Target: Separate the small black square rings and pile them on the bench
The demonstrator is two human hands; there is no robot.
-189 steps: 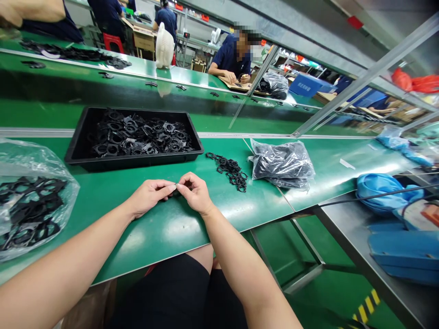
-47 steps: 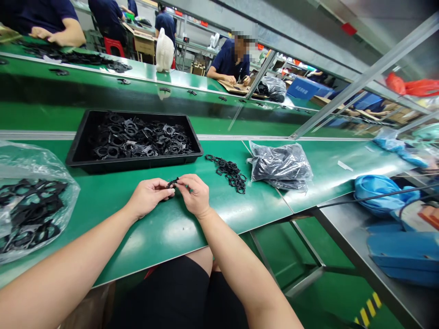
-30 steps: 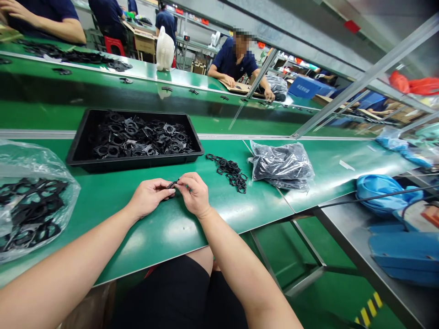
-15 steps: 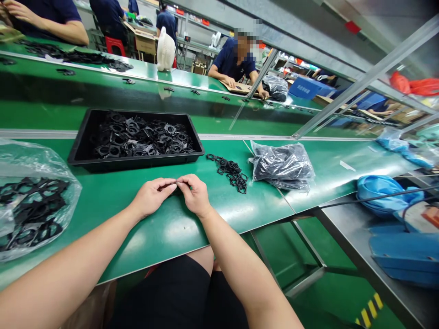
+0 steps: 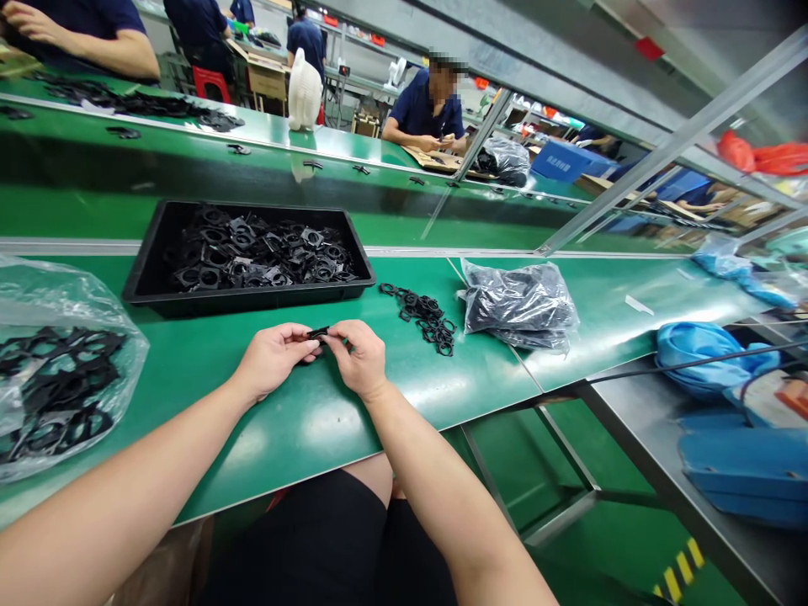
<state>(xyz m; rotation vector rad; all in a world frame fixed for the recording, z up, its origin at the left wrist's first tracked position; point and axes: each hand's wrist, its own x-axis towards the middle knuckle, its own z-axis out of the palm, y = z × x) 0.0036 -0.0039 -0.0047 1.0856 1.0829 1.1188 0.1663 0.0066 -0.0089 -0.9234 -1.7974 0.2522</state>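
Note:
Between my two hands, over the green bench (image 5: 265, 454), is a small black plastic part (image 5: 319, 332), mostly covered by fingers. My left hand (image 5: 273, 358) pinches it from the left. The fingers of my right hand (image 5: 359, 358) are closed on its right end. Behind my hands stands a black tray (image 5: 252, 301) filled with black ring-shaped plastic parts (image 5: 265, 252). To the right of my hands lies a loose pile of small black rings (image 5: 424, 316).
An open clear bag (image 5: 69, 396) of black parts is on the left. A sealed bag (image 5: 521, 305) lies right of the rings. Beyond the tray, a green conveyor (image 5: 252, 198) carries spaced-out parts. Co-workers (image 5: 422, 114) sit across it. A metal post (image 5: 631, 185) slants up at right.
My left hand has shifted slightly left, and more of the black part now shows between my fingers. The co-worker across has drawn both hands together.

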